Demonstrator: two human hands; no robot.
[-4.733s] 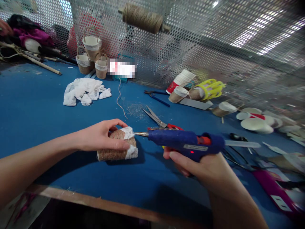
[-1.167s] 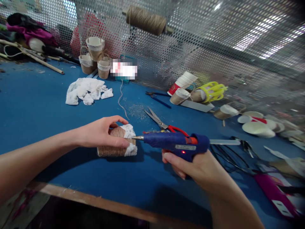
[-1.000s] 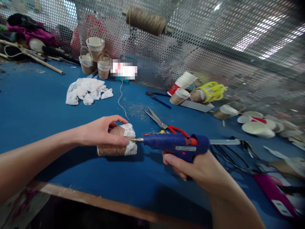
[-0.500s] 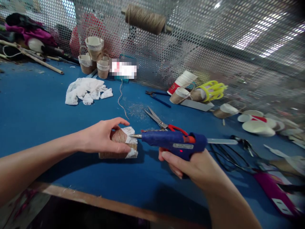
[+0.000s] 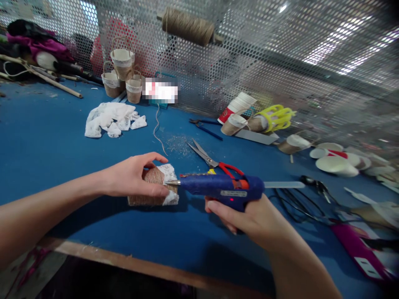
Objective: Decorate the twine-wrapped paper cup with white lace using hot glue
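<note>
My left hand (image 5: 132, 175) grips a small twine-wrapped cup (image 5: 145, 200) lying on its side on the blue table. White lace (image 5: 170, 171) runs around the cup's right end, with a stretch of bare twine showing between its two ends. In my right hand (image 5: 240, 214) is a blue glue gun (image 5: 215, 185), a clear glue stick (image 5: 283, 185) poking out of its back. Its metal nozzle is at the edge of the lace; whether it touches, I cannot tell. Red-handled scissors (image 5: 207, 157) lie open just behind the gun.
Lace scraps (image 5: 110, 118) lie at the back left, near stacked twine baskets (image 5: 123, 62). Pliers (image 5: 205, 126), paper cups (image 5: 238, 106) and a yellow plastic piece (image 5: 277, 118) are farther back. Black cables (image 5: 293, 205) and a purple power strip (image 5: 355, 249) occupy the right. A twine spool (image 5: 188, 27) hangs above.
The glue gun in my right hand has shifted slightly left and down, its nozzle moving along the lace edge. My left hand keeps its hold on the cup.
</note>
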